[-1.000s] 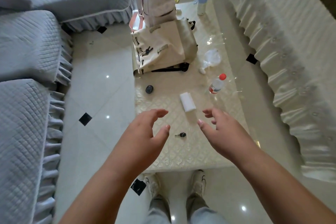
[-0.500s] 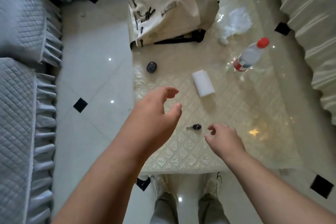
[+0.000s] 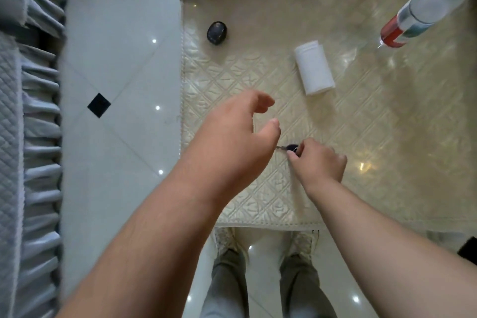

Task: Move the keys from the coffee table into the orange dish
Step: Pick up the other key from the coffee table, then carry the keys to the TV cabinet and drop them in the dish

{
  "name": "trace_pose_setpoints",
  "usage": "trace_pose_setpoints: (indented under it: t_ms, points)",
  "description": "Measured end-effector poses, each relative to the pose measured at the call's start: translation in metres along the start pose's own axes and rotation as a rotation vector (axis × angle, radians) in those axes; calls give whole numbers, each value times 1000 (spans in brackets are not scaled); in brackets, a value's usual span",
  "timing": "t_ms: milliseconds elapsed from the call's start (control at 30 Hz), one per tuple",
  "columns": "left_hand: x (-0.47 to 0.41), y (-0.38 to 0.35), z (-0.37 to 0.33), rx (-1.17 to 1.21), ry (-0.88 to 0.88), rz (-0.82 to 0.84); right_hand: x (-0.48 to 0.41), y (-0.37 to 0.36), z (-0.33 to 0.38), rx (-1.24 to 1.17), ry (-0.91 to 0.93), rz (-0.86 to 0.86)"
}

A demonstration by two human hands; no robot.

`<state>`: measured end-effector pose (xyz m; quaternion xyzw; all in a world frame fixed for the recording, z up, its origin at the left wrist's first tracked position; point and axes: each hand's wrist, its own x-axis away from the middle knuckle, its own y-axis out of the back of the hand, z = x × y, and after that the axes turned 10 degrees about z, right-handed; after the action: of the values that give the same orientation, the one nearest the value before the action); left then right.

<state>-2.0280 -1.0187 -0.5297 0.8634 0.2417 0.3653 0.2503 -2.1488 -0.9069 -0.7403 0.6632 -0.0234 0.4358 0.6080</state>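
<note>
The right hand (image 3: 318, 162) pinched the flat key (image 3: 290, 147) on the coffee table (image 3: 387, 137), a shallow grip that could slip, while the left hand (image 3: 232, 137) hovered open and empty.

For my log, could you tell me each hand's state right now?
Left hand: open, empty.
Right hand: pinched on the key.
</note>
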Motion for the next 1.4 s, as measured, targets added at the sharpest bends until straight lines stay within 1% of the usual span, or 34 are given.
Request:
trace_pose_setpoints:
  t_ms: [133,200,300,367,500,600,700,833,967,1100,1200,1300,1400]
  points:
    - [-1,7,-5,-21,-1,-12,6,1,-1,-57,-9,33]
    - [0,13,-9,-29,-5,-26,5,7,-1,-48,-6,49]
    - [2,22,-19,-41,-25,-49,10,22,-3,-31,-10,-1]
    - [7,31,-28,-57,-38,-69,18,33,-2,-24,25,-63]
    - [17,57,-65,-77,-97,-90,44,76,10,19,101,-109]
    - [38,86,-105,-70,-144,-139,78,129,20,55,190,-181]
    - [79,120,-150,-77,-186,-182,131,197,24,-16,261,-210]
    - [158,169,-216,-105,-263,-250,225,303,25,-110,357,-282]
    - [251,206,-266,-137,-340,-289,327,396,29,-131,588,-293]
    - [320,233,-293,-131,-401,-376,410,481,37,-177,784,-334]
    - [355,255,-305,-127,-450,-467,456,533,45,-211,872,-414]
    - [382,274,-312,-135,-501,-554,493,567,49,-228,933,-538]
    - [402,296,-314,-148,-535,-612,525,589,55,-295,985,-632]
